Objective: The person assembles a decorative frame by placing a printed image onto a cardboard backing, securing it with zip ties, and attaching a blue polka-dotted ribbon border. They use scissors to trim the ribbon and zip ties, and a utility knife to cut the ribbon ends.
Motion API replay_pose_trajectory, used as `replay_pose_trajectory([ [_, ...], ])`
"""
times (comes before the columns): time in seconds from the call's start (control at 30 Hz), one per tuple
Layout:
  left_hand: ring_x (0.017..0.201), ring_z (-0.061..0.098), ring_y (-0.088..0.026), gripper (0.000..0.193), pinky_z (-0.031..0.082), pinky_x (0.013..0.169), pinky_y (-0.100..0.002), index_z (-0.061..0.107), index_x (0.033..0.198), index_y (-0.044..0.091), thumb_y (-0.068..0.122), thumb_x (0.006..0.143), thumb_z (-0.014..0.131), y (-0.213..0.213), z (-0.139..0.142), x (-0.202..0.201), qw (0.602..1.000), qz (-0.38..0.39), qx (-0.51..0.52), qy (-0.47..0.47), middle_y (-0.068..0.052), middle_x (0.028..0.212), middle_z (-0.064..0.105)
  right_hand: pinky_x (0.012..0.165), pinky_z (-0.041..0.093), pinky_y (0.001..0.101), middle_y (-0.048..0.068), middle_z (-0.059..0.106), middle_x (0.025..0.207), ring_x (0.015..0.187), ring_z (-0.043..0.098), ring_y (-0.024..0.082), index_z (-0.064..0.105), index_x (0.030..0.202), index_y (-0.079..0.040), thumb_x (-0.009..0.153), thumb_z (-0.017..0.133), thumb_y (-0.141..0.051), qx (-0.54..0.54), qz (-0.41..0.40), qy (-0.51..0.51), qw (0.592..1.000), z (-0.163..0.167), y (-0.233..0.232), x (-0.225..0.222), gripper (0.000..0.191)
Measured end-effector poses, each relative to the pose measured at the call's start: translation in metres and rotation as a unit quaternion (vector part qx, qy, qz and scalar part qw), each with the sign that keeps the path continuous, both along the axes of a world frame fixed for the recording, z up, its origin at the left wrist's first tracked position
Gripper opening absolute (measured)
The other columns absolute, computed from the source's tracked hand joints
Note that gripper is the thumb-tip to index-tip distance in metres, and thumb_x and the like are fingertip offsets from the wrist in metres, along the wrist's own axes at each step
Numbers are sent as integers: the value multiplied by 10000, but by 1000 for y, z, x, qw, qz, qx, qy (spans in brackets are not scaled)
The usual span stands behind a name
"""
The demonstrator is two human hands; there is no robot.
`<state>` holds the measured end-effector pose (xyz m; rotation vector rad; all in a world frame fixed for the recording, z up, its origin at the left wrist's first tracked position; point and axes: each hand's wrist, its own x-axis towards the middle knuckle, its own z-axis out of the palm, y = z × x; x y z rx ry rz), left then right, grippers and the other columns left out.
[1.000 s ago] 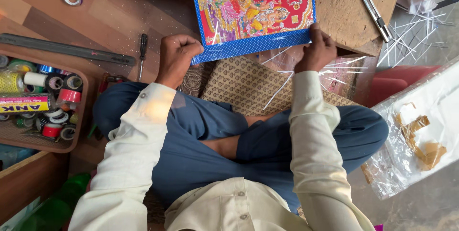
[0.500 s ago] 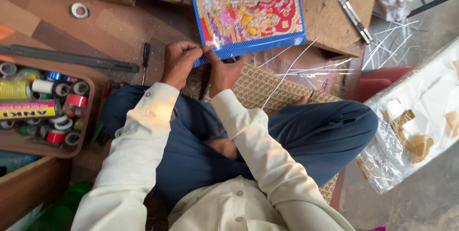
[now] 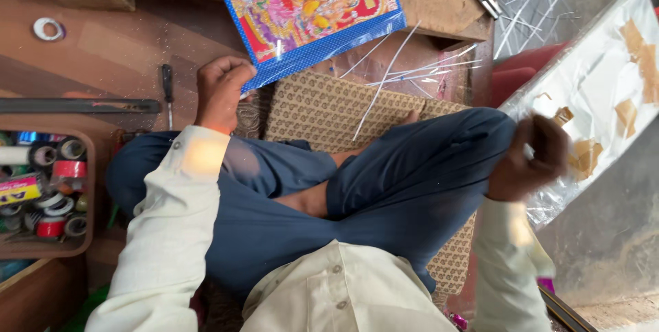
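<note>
The left hand [image 3: 221,92] is clamped on the colourful picture's [image 3: 305,13] blue corner; the blurred right hand [image 3: 527,160] touches clear plastic wrap [image 3: 597,92], its grip unclear.

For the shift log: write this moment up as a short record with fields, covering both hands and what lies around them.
Posture: seated cross-legged on a patterned mat
Left hand: grips the lower corner of the colourful picture with a blue border
Right hand: blurred, at the edge of the clear plastic sheet; grip unclear
Left of the person: tray of tape rolls, screwdriver
On the mat: thin clear strips
</note>
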<state>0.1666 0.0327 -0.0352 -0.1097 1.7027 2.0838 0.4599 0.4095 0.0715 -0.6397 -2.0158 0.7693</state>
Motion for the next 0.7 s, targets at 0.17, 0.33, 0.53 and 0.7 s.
replay_pose_trajectory([
  [0.17, 608, 623, -101, 88, 486, 498, -259, 718, 920, 16, 97, 888, 732, 3, -4, 4, 1000, 1, -15, -10, -39, 796, 699, 775, 524, 431, 207, 713, 900, 838, 661, 295, 741, 1063, 35, 923, 784, -139, 93, -123, -340, 928, -82, 30, 118, 227],
  [0.33, 636, 674, -130, 102, 551, 531, -277, 682, 948, 31, 118, 913, 720, 9, 4, 12, 997, 1, 7, -77, -61, 827, 721, 794, 523, 449, 217, 718, 956, 890, 659, 336, 722, 1135, 13, 870, 807, -175, 98, -91, -573, 809, -165, 2, 183, 336],
  [0.53, 663, 689, -136, 144, 569, 548, -278, 709, 991, 12, 141, 929, 727, 8, 5, 15, 998, 19, 22, -60, -75, 838, 722, 818, 521, 469, 228, 723, 1024, 952, 656, 385, 700, 1221, -13, 805, 835, -218, 69, -91, -558, 822, -150, -5, 184, 483],
  [0.7, 608, 669, -118, 126, 512, 484, -249, 724, 962, 36, 146, 902, 719, 12, 0, 11, 998, 39, 4, -48, -48, 809, 732, 838, 520, 487, 237, 727, 1081, 1004, 654, 426, 681, 1293, -34, 752, 858, -253, -27, -90, -500, 861, -125, 16, 167, 610],
])
